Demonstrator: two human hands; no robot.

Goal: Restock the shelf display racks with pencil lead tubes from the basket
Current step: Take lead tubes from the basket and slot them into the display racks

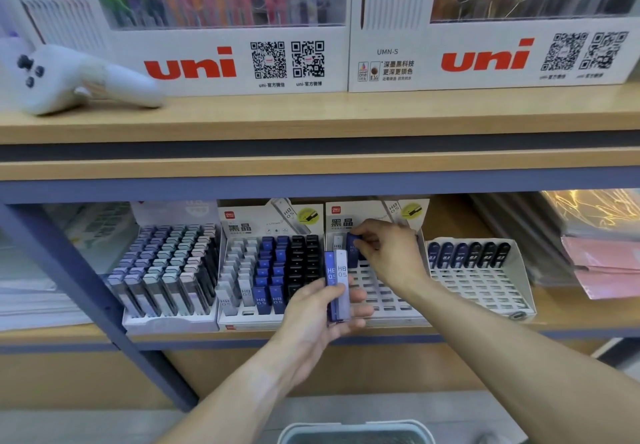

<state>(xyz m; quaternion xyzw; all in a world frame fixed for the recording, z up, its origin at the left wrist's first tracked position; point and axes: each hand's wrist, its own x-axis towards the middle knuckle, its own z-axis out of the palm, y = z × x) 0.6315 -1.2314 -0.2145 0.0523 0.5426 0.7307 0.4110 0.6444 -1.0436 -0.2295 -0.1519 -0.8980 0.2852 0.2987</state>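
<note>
The person is partway through filling the nearly empty rack (381, 291), the third of four racks on the lower shelf (571, 322). The right hand (388, 253) is reaching to the back row of that rack and setting a blue tube (352, 251) down beside a white tube (337, 243) already standing in the back left corner. Its fingers (363, 241) are curling over the blue tube's cap and pinching it from above; whether the tube is fully seated in its slot cannot be told.

The left hand (322, 315) is waiting just in front of the rack's left edge, holding two spare tubes (336, 284), one blue and one white, upright and side by side. Its fingers are wrapping round them from behind, with the thumb pressing on the near side.

The next move seems to call for letting go of the blue tube once it is sitting straight, then taking one tube from the left hand and sliding it into the neighbouring slot. The basket (356, 431) is sitting below the rack, at the bottom of the view, its contents not showing.
</note>
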